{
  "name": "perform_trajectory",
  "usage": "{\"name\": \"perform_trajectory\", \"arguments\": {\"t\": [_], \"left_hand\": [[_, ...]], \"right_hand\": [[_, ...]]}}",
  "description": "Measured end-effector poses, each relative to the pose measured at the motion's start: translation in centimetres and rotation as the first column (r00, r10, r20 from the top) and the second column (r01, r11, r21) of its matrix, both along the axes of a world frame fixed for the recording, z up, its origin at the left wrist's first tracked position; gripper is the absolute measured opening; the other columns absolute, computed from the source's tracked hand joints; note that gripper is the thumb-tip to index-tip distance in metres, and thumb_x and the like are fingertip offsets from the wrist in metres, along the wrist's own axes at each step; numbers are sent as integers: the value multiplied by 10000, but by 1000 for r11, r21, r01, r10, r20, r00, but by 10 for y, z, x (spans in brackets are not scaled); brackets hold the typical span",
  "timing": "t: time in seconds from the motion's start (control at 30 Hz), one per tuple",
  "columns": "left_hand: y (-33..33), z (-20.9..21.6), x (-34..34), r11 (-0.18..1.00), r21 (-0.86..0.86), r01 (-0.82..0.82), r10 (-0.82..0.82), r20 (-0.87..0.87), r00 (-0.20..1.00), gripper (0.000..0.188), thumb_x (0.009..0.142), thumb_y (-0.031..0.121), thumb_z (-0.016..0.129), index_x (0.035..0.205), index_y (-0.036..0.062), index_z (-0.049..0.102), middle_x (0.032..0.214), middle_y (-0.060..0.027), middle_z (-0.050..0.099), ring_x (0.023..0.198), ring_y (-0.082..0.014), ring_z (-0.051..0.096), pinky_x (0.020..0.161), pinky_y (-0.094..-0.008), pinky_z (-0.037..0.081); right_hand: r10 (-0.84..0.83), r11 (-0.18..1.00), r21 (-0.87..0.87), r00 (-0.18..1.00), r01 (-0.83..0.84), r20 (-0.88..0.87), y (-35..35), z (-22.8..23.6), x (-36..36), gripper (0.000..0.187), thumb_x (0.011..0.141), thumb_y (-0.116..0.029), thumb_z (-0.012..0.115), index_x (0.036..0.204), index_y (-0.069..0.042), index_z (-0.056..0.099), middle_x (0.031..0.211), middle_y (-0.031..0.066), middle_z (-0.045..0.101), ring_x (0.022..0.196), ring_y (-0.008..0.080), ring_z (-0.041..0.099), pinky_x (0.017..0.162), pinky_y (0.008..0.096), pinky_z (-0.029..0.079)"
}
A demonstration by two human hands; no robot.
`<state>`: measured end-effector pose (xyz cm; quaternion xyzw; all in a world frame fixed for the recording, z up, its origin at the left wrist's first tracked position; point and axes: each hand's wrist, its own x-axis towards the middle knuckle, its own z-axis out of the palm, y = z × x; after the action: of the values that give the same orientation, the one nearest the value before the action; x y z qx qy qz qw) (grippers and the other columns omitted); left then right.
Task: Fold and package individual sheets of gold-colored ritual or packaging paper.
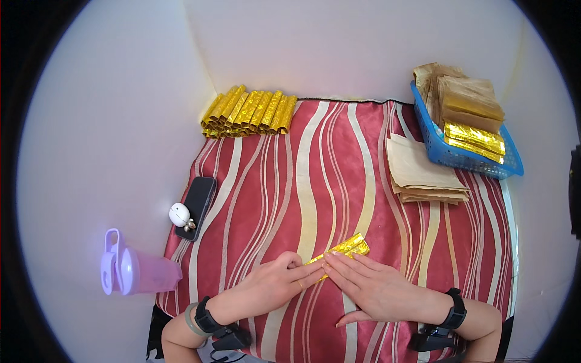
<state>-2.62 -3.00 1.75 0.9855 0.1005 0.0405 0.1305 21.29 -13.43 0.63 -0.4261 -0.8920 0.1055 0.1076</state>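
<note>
At the near middle of the cloth lies a narrow folded strip of shiny gold foil paper (350,246), slanting up to the right. My left hand (275,283) is closed at its lower left end, fingers pressed together there; the fingertips partly hide behind my right hand. Across the strip's middle lies my right hand (382,289), palm down, with fingers stretched out and thumb apart. Both hands cover much of the paper, and its far right end shows past the fingers. A ring is on one left finger.
A stack of gold foil rolls (249,114) sits at the back left. Tan paper sheets (423,166) lie at right beside a blue basket (463,158) holding brown and gold paper packs. At left are a phone (198,199), a white earbud case (179,215) and a purple bottle (148,273).
</note>
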Motion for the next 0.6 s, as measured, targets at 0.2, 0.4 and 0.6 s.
{"name": "perform_trajectory", "arguments": {"t": [0.2,0.4,0.6], "left_hand": [[0,-1,-2,1000,25,10,-10,6,1000,527,783,44,618,1309,36,595,1370,-21,554,1001,-226,521,773,-276,540],[-2,5,-2,996,91,1,-3,17,1000,444,765,83,672,1205,27,645,1310,-10,591,1040,-189,551,726,-266,557],[-5,-5,-6,991,135,-17,-8,182,983,302,771,89,694,1061,6,690,1179,-32,654,983,-171,619,673,-254,565]], "right_hand": [[-43,997,-70,998,40,-39,1,3,12,998,844,-680,553,1443,90,341,1523,241,346,1436,326,329,1177,406,267],[-96,994,-42,988,102,118,2,7,26,1024,845,-732,483,1447,86,347,1542,227,327,1448,306,313,1187,424,237],[-89,996,1,980,91,179,4,11,31,991,856,-727,462,1449,61,371,1552,198,329,1454,256,311,1179,459,237]]}}
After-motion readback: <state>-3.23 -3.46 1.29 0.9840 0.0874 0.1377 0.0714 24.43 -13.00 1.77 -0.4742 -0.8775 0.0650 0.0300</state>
